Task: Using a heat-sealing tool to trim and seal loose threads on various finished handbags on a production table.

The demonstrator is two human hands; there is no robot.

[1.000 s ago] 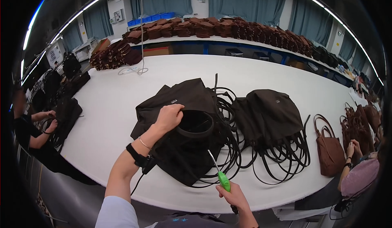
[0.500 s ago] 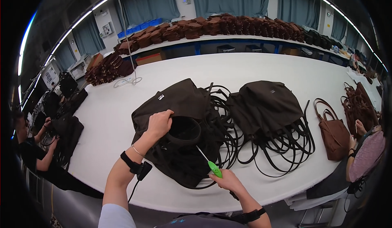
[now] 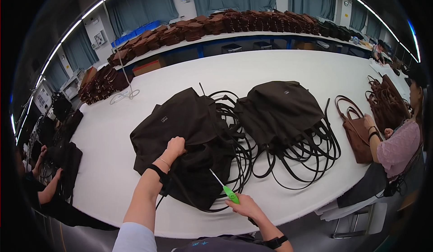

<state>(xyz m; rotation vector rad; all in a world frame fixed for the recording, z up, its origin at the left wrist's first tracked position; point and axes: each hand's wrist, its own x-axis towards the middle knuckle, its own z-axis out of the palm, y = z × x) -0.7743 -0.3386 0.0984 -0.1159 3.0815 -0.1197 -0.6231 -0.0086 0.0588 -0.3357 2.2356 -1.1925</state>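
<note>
My left hand point(image 3: 175, 147) is closed on the fabric of a dark brown bag point(image 3: 169, 119) in the left-hand pile on the table. Cloth folds lie beneath the fist, and no opening shows there. In my right hand point(image 3: 247, 206) is a green-handled tool point(image 3: 230, 194) with a thin straight metal shaft; its exact kind I cannot make out. The shaft points up and left, its tip over the dark cloth near the pile's right side. Several dark straps point(image 3: 243, 157) spill out to the right of this pile.
A second pile of dark bags point(image 3: 284, 107) with looped straps sits to the right. Beyond it, a co-worker in a pink sleeve point(image 3: 397, 150) handles a brown handbag point(image 3: 356, 137). Another co-worker's hand point(image 3: 57, 174) works at far left. Brown pieces point(image 3: 203, 28) line the back shelf.
The round bag opening by my left hand is no longer visible; the cloth has folded over. The tool tip has come away from that opening. The co-worker's hand at right now touches the brown handbag.
</note>
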